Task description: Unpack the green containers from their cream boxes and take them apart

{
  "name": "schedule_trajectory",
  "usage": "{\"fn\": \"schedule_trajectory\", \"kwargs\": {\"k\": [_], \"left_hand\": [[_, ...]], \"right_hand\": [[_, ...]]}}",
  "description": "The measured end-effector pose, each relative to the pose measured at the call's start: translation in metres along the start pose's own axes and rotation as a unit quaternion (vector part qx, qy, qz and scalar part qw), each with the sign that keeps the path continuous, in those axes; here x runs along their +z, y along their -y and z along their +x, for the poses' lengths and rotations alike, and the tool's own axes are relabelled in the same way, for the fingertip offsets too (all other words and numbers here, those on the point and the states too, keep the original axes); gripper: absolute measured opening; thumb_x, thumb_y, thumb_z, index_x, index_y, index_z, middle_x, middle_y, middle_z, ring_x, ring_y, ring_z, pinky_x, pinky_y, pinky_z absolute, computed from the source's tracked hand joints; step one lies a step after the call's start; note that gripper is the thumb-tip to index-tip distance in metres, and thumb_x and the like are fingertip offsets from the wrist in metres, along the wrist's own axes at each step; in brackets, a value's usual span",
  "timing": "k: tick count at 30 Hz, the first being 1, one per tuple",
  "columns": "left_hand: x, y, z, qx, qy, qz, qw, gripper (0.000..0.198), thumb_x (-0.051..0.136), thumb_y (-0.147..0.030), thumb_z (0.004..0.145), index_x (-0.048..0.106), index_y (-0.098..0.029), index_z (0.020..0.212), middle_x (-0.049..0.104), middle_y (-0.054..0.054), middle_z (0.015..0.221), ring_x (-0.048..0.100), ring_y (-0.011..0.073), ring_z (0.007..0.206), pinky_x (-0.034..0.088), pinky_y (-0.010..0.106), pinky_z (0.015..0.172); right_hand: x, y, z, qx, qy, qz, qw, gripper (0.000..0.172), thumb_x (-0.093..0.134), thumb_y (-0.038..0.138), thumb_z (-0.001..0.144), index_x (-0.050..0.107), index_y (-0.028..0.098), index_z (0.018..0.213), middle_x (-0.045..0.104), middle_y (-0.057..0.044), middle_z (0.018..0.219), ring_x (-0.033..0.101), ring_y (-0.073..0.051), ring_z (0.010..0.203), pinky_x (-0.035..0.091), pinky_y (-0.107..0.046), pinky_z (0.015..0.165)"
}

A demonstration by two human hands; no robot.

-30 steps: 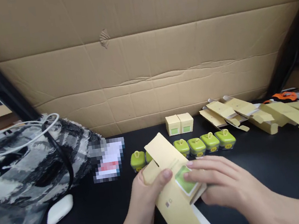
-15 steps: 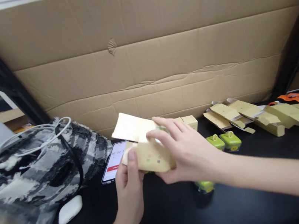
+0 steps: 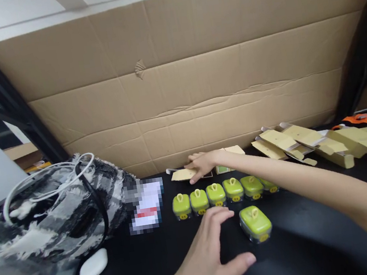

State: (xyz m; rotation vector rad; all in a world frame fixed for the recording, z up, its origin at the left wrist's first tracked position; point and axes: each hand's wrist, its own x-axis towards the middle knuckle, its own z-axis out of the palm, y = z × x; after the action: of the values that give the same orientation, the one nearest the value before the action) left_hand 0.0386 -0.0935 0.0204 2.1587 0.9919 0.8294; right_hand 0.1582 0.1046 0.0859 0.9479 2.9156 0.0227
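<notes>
My left hand [image 3: 209,253] hovers over the front of the black table, thumb and fingers apart, with nothing in it. Just to its right stands a small clear case with a green lid and yellow loop [image 3: 255,223]. Behind my left hand, several matching green-lidded cases [image 3: 216,194] stand in a row; my right forearm partly covers the rightmost. At the back, my right hand [image 3: 203,164] lies with fingers spread over a small opened tan carton [image 3: 182,174], which it partly hides. Another tan carton [image 3: 235,150] sits beside that wrist.
Several opened tan cartons [image 3: 301,140] lie at the back right, near an orange-handled tool [image 3: 360,120]. On the left are a shaggy black-and-grey fabric [image 3: 111,185], a white cable [image 3: 46,169], a white earbud case [image 3: 93,267] and a phone [image 3: 147,205]. A cardboard wall [image 3: 189,81] stands behind.
Both hands have let go of the tan carton they held. My right hand has moved to the back with it; my left has moved right and opened near the single green-lidded case.
</notes>
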Motion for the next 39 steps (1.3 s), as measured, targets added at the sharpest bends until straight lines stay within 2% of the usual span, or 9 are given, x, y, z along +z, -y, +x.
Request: {"fn": "schedule_trajectory", "kwargs": {"k": [4,8,12,17,21,24,27,32,39], "left_hand": [[-0.001,-0.007,0.003,-0.015,0.08,0.055,0.995,0.072,0.068,-0.041,0.08,0.035,-0.018,0.139,0.033,0.019,0.149,0.033,0.0318,0.137,0.03,0.051,0.113],[0.01,-0.014,0.005,-0.069,0.08,0.023,0.994,0.083,0.07,-0.042,0.076,0.026,-0.019,0.143,0.038,0.02,0.147,0.042,0.0334,0.131,0.035,0.056,0.108],[0.02,-0.018,0.005,-0.1,0.065,-0.011,0.993,0.084,0.067,-0.04,0.077,0.02,-0.016,0.142,0.038,0.022,0.145,0.048,0.0315,0.124,0.035,0.057,0.106],[0.021,-0.025,0.014,-0.124,0.064,0.003,0.99,0.087,0.071,-0.042,0.073,0.023,-0.015,0.14,0.042,0.023,0.14,0.054,0.033,0.117,0.04,0.058,0.102],[0.03,-0.025,0.031,-0.09,0.017,0.054,0.994,0.084,0.076,-0.043,0.069,0.033,-0.011,0.133,0.047,0.022,0.131,0.049,0.0366,0.121,0.041,0.055,0.101],[0.034,-0.024,0.042,-0.034,0.017,0.108,0.993,0.065,0.074,-0.033,0.074,0.04,-0.011,0.126,0.051,0.02,0.124,0.048,0.0345,0.122,0.041,0.052,0.102],[0.025,-0.026,0.039,0.0,0.05,0.123,0.991,0.053,0.07,-0.025,0.077,0.046,-0.015,0.123,0.055,0.015,0.121,0.052,0.0322,0.116,0.045,0.05,0.099],[-0.016,-0.014,-0.002,0.02,0.041,0.208,0.977,0.045,0.063,-0.018,0.08,0.05,-0.024,0.123,0.057,0.01,0.118,0.054,0.0295,0.111,0.048,0.047,0.095],[-0.07,0.034,-0.049,-0.001,-0.104,0.351,0.931,0.042,0.066,-0.023,0.081,0.059,-0.035,0.12,0.049,0.009,0.124,0.05,0.0331,0.116,0.049,0.05,0.094]], "right_hand": [[0.007,0.012,0.002,0.011,0.037,-0.014,0.999,0.031,0.058,0.032,0.093,0.056,0.017,0.12,0.059,-0.008,0.122,0.061,-0.022,0.101,0.052,-0.044,0.084],[0.004,0.014,-0.001,0.023,0.033,0.002,0.999,0.032,0.058,0.032,0.093,0.056,0.017,0.12,0.059,-0.008,0.121,0.062,-0.022,0.1,0.053,-0.043,0.083],[-0.011,0.011,-0.021,0.039,-0.029,0.025,0.999,0.03,0.057,0.032,0.093,0.056,0.018,0.12,0.059,-0.008,0.12,0.062,-0.021,0.099,0.053,-0.042,0.082],[-0.033,0.03,-0.086,0.006,-0.147,0.046,0.988,0.023,0.049,0.031,0.097,0.062,0.017,0.11,0.066,-0.006,0.105,0.064,-0.019,0.091,0.051,-0.038,0.081],[-0.023,0.056,-0.153,-0.035,-0.183,0.072,0.98,0.021,0.051,0.03,0.094,0.068,0.02,0.089,0.067,-0.002,0.086,0.064,-0.017,0.078,0.048,-0.03,0.07],[-0.003,0.064,-0.193,-0.02,-0.185,0.112,0.976,0.018,0.057,0.032,0.09,0.066,0.021,0.101,0.068,-0.002,0.091,0.065,-0.018,0.082,0.049,-0.032,0.074],[0.008,0.054,-0.212,0.033,-0.213,0.134,0.967,0.031,0.056,0.039,0.09,0.059,0.022,0.116,0.067,-0.005,0.1,0.064,-0.021,0.089,0.051,-0.034,0.077],[0.0,0.004,-0.191,0.111,-0.272,0.055,0.954,0.032,0.048,0.037,0.093,0.057,0.017,0.117,0.061,-0.011,0.108,0.062,-0.025,0.096,0.05,-0.04,0.083],[0.011,-0.059,-0.119,0.135,-0.18,0.024,0.974,0.033,0.059,0.034,0.091,0.057,0.017,0.119,0.059,-0.009,0.12,0.059,-0.024,0.105,0.049,-0.046,0.088]]}}
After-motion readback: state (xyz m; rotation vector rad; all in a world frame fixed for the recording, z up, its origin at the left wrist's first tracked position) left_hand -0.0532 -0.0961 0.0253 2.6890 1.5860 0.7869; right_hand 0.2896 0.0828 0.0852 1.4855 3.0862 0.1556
